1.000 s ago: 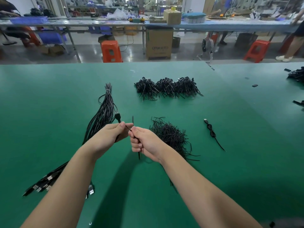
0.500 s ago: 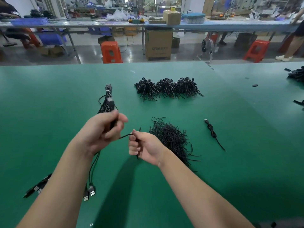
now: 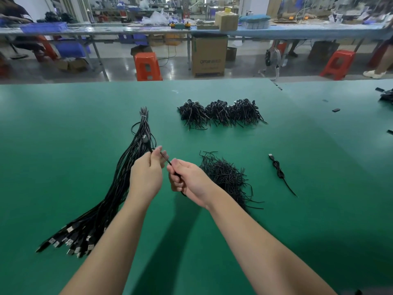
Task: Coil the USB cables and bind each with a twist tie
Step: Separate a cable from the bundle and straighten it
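Note:
A long bundle of straight black USB cables (image 3: 119, 182) lies on the green table (image 3: 63, 135), plugs toward me at the lower left. My left hand (image 3: 146, 175) pinches one black USB cable (image 3: 164, 156) near its plug end, just right of the bundle. My right hand (image 3: 187, 177) grips the same cable a little lower, its end sticking out below the fist. A loose heap of black twist ties (image 3: 225, 177) lies right of my right hand. One coiled and tied cable (image 3: 278, 170) rests further right.
Three clumps of bound cables (image 3: 221, 113) sit in a row at the far middle of the table. Small black pieces (image 3: 336, 110) and more cables (image 3: 386, 96) lie at the right edge. Beyond the table are orange stools, boxes and another workbench.
My left hand lowered from the raised position and now pinches the cable close to my right hand. The lifted cables dropped back, so the bundle lies whole on the table again.

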Available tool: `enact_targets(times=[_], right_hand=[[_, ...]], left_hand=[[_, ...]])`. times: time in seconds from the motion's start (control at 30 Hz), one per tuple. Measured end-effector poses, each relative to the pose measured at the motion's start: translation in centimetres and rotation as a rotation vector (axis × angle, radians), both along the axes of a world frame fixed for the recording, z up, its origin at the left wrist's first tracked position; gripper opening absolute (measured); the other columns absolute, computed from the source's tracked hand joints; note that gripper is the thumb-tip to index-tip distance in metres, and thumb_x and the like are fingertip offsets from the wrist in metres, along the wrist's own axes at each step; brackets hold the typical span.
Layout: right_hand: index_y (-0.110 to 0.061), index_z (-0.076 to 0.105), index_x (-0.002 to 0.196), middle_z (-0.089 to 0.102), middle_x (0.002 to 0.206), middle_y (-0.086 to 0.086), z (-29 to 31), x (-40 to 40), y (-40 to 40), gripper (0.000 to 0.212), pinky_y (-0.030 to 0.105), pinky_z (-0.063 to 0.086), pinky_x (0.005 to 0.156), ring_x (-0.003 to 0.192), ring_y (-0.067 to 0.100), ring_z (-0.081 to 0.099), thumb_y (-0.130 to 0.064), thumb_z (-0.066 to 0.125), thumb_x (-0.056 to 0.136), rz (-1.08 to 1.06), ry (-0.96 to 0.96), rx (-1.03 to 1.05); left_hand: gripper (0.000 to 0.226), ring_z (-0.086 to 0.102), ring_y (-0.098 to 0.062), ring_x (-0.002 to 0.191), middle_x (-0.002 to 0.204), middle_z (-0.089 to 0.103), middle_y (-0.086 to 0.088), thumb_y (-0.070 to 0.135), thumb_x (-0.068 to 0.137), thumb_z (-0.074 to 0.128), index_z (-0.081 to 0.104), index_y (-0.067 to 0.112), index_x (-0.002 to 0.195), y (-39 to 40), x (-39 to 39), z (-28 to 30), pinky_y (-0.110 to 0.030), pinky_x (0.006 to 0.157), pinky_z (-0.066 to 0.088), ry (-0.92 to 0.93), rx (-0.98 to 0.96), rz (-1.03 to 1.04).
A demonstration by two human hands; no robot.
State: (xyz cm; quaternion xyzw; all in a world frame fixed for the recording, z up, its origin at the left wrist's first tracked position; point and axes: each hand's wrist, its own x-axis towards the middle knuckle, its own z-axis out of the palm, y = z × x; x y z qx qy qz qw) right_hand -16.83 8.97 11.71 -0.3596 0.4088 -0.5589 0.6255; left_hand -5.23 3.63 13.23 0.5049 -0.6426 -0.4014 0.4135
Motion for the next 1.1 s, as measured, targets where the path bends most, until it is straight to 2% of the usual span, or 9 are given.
enact_targets(times=[0.17, 0.27, 0.37, 0.5, 0.63, 0.73, 0.87, 0.97, 1.1], right_hand=[[-0.016, 0.044, 0.076, 0.036, 0.056, -0.008, 0.7, 0.8, -0.3, 0.036, 0.023, 0.018, 0.051, 0.051, 0.008, 0.025, -0.027, 0.035, 0.109, -0.006, 0.03, -0.032], [-0.016, 0.044, 0.075, 0.035, 0.059, -0.007, 0.6, 0.8, -0.3, 0.036, 0.021, 0.02, 0.05, 0.052, 0.007, 0.025, -0.026, 0.035, 0.109, -0.017, 0.095, -0.043], [-0.016, 0.046, 0.076, 0.035, 0.059, -0.007, 0.5, 0.5, -0.1, 0.036, 0.02, 0.023, 0.051, 0.053, 0.008, 0.025, -0.024, 0.035, 0.109, -0.049, 0.101, -0.048], [-0.014, 0.048, 0.075, 0.036, 0.058, -0.006, 1.4, -0.7, -0.5, 0.036, 0.022, 0.022, 0.049, 0.052, 0.01, 0.025, -0.023, 0.037, 0.108, -0.091, -0.025, -0.028], [-0.014, 0.049, 0.07, 0.035, 0.053, -0.005, 2.0, -1.6, -0.8, 0.04, 0.024, 0.018, 0.047, 0.05, 0.011, 0.024, -0.025, 0.041, 0.107, -0.101, 0.06, -0.004], [-0.015, 0.05, 0.067, 0.038, 0.053, -0.003, 2.2, -2.2, -0.6, 0.042, 0.02, 0.022, 0.043, 0.046, 0.01, 0.027, -0.026, 0.043, 0.106, -0.102, 0.141, 0.01], [-0.015, 0.051, 0.073, 0.036, 0.056, -0.006, 2.6, -3.1, -0.1, 0.038, 0.021, 0.019, 0.045, 0.046, 0.008, 0.024, -0.028, 0.041, 0.107, -0.093, 0.215, 0.038], [-0.016, 0.047, 0.077, 0.037, 0.059, -0.007, 2.9, -3.1, 0.3, 0.035, 0.021, 0.022, 0.045, 0.049, 0.009, 0.024, -0.029, 0.038, 0.108, -0.075, 0.317, 0.026], [-0.015, 0.051, 0.085, 0.035, 0.06, -0.008, 3.3, -2.6, 0.7, 0.032, 0.021, 0.022, 0.045, 0.049, 0.008, 0.024, -0.031, 0.035, 0.109, -0.058, 0.374, 0.008]], left_hand=[[0.036, 0.072, -0.022, 0.101, 0.106, 0.073, -0.016, 0.023, 0.109, 0.032, 0.062, 0.002, 0.107, 0.3, -1.8, 1.7, -0.028, 0.084, 0.058, 0.743, 0.288, -0.09], [0.037, 0.074, -0.024, 0.092, 0.096, 0.074, -0.014, 0.024, 0.11, 0.028, 0.056, 0.001, 0.103, -0.2, -1.7, 3.5, -0.027, 0.074, 0.059, 0.933, 0.293, -0.129], [0.03, 0.062, -0.012, 0.057, 0.07, 0.064, 0.001, 0.025, 0.108, 0.035, 0.055, 0.011, 0.091, -0.8, -0.7, 5.3, -0.02, 0.052, 0.046, 1.02, 0.344, -0.215], [0.029, 0.029, -0.008, 0.042, 0.064, 0.05, 0.002, 0.024, 0.103, 0.043, 0.062, 0.011, 0.084, -0.5, 0.7, 5.7, -0.017, 0.047, 0.031, 0.82, 0.363, -0.444], [0.031, 0.032, -0.013, 0.047, 0.063, 0.059, -0.006, 0.027, 0.096, 0.05, 0.073, 0.006, 0.09, -0.5, 2.4, 5.2, -0.028, 0.053, 0.02, 0.437, 0.274, -0.747], [0.034, 0.029, -0.014, 0.046, 0.077, 0.07, -0.012, 0.03, 0.1, 0.051, 0.073, 0.004, 0.1, -0.5, 3.2, 4.6, -0.024, 0.048, 0.019, 0.096, 0.237, -0.856], [0.029, 0.034, -0.013, 0.044, 0.083, 0.076, -0.007, 0.021, 0.105, 0.046, 0.073, 0.009, 0.103, 0.1, 2.9, 3.1, -0.026, 0.047, 0.029, -0.212, 0.19, -0.76], [0.03, 0.039, -0.014, 0.043, 0.062, 0.069, -0.005, 0.023, 0.105, 0.047, 0.074, 0.012, 0.096, 0.4, 2.3, 1.5, -0.024, 0.046, 0.033, -0.318, 0.084, -0.584], [0.031, 0.046, -0.011, 0.045, 0.059, 0.068, -0.007, 0.023, 0.105, 0.046, 0.072, 0.013, 0.091, 0.7, 1.1, 0.0, -0.019, 0.043, 0.034, -0.148, -0.004, -0.334]])
